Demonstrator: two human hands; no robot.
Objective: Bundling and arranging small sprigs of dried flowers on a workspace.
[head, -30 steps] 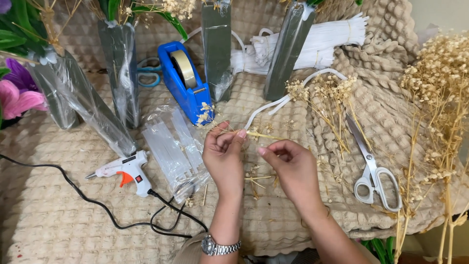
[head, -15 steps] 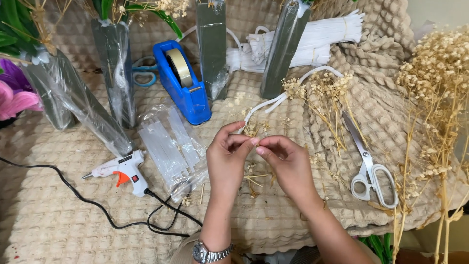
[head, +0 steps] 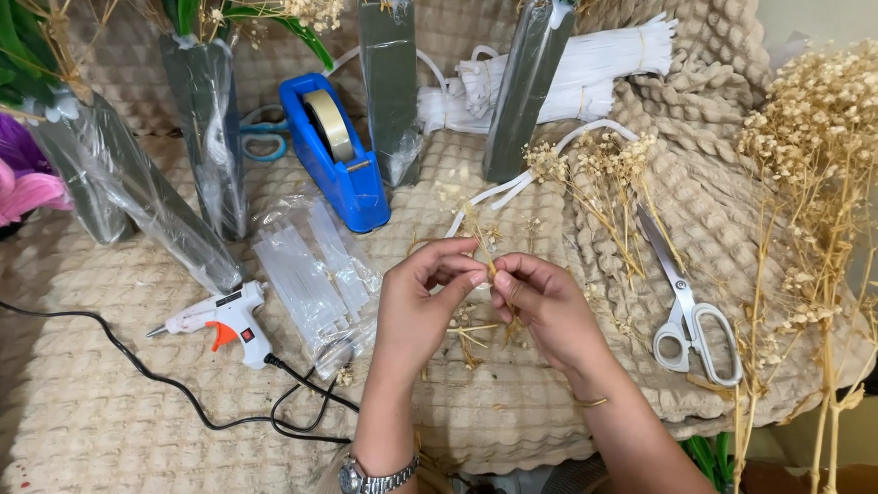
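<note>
Both hands met over the middle of the desk, which was draped in a beige textured cloth (head: 110,430). The left hand (head: 416,306) and the right hand (head: 544,306) each pinched a small sprig of dried flowers (head: 483,240) between thumb and fingertips, so both grips were closed narrowly on its thin stem. The step in hand looked like trimming or bundling that sprig. Finishing it would probably call for a fastening or cutting tool: the white glue gun (head: 224,320) lay toward the left edge beside a bag of glue sticks (head: 311,274), the scissors (head: 686,302) lay to the right, and the blue tape dispenser (head: 338,151) stood farther back. More dried stems (head: 604,183) lay just beyond the hands.
</note>
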